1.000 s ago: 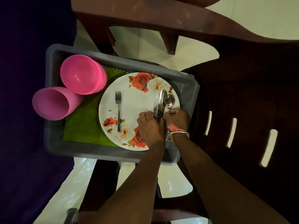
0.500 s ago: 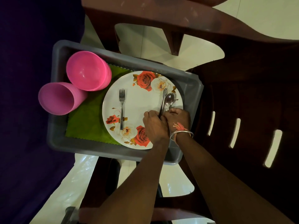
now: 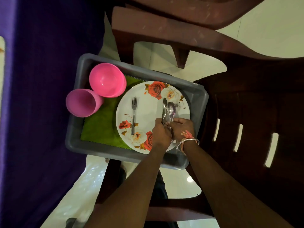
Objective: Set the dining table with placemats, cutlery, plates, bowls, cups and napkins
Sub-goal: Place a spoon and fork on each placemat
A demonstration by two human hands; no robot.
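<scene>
A grey tray (image 3: 77,143) holds a green placemat (image 3: 100,127), a white plate with red roses (image 3: 148,109), a pink bowl (image 3: 107,79) and a pink cup (image 3: 82,102) lying at its left edge. A fork (image 3: 134,114) lies on the plate's left half. On the right half, my left hand (image 3: 160,132) and my right hand (image 3: 181,127) meet, both gripping the handles of a knife (image 3: 164,107) and spoons (image 3: 171,109) bunched together. The handles are hidden under my fingers.
The tray rests across dark brown plastic chairs (image 3: 246,112), with a second chair's back (image 3: 164,25) beyond it. A purple cloth (image 3: 41,96) hangs along the left. Pale tiled floor (image 3: 271,30) shows between the chair parts.
The knife and spoons have shifted slightly in my hands, their tips now drawn closer together. Both hands stay on the plate's right side.
</scene>
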